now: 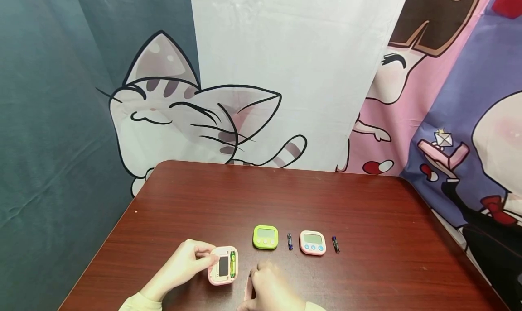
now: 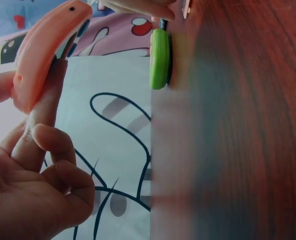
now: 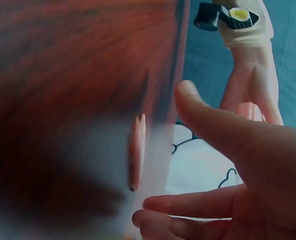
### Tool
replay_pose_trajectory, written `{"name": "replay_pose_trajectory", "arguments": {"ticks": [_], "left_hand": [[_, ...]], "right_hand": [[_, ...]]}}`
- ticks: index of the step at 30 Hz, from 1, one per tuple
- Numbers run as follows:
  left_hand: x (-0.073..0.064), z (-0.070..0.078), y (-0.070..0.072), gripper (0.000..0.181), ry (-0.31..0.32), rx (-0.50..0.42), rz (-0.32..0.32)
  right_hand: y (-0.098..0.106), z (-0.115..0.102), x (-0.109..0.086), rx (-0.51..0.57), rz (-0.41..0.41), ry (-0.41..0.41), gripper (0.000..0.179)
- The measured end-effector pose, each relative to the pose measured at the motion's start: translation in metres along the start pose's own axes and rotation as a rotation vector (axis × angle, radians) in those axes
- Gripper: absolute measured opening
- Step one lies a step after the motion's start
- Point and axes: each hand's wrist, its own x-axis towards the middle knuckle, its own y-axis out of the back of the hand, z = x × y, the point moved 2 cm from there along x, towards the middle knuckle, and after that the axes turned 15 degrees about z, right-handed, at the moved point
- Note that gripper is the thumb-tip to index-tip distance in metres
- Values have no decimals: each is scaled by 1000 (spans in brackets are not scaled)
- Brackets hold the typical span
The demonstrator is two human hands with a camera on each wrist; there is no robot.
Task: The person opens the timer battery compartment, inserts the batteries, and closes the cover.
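Observation:
My left hand holds a pink digital timer above the table, gripping its left edge between thumb and fingers. The timer's back faces up in the head view, with its battery compartment uncovered and a green-yellow battery inside. In the left wrist view the pink timer appears edge-on. My right hand is low over the table, right of the timer. Beside it lies a thin pink cover. The right wrist view shows the cover on the tabletop, apart from the spread thumb and fingers.
On the table beyond my hands lie a green timer, a dark battery, a second pink timer with blue buttons, and another dark battery. A cartoon-printed curtain hangs behind the table.

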Motion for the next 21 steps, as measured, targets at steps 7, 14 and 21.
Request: {"name": "replay_pose_trajectory", "arguments": {"ticks": [7,14,21], "left_hand": [[-2,-2,0,17,-10,-1,-3],[-2,-1,1,18,-15,-9,-3],[-4,-2,1,17,-23,-29,-2]], "right_hand": [[-9,-4,-2,-38,-20,6,46],[-14,-4,-2,-115,-2,11,51],[-14,-5,-2,-102,-11,-5,41]]}}
